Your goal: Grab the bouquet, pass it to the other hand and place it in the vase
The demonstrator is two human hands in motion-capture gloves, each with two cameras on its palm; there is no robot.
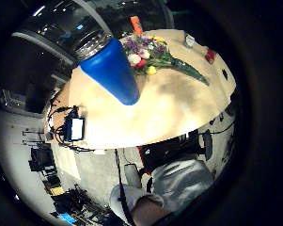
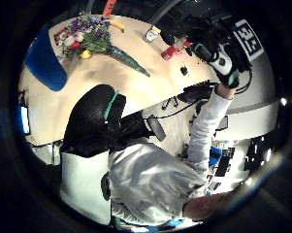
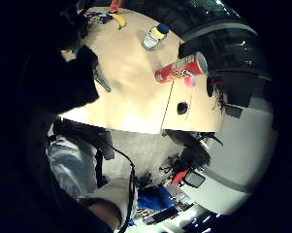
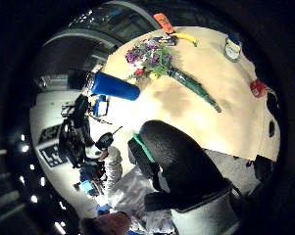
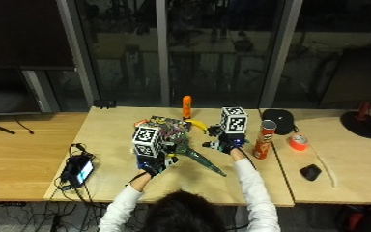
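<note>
The bouquet (image 5: 184, 145) is shown lying flat on the bench (image 5: 108, 130), its green-wrapped stems (image 5: 206, 163) pointed toward the person and its flower heads turned away. In the palm views the blue vase (image 1: 112, 70) is seen standing upright on the bench just beside the flower heads; in the outside view it is hidden behind the left hand (image 5: 152, 163).

Both hands are raised above the bench, the left hand beside the flower heads and the right hand (image 5: 222, 142) across the stems from it; neither is seen touching the bouquet. Nothing is seen grasped by either hand; whether the fingers are released or clenched cannot be told.

Beyond the bouquet a banana (image 5: 197, 124) and an upright orange bottle (image 5: 187, 107) are placed. A red can (image 5: 262, 140) stands to the right, with a roll of tape (image 5: 296, 142) and a black mouse (image 5: 310, 171) further right. A phone (image 5: 81, 169) with cables lies at the left edge.
</note>
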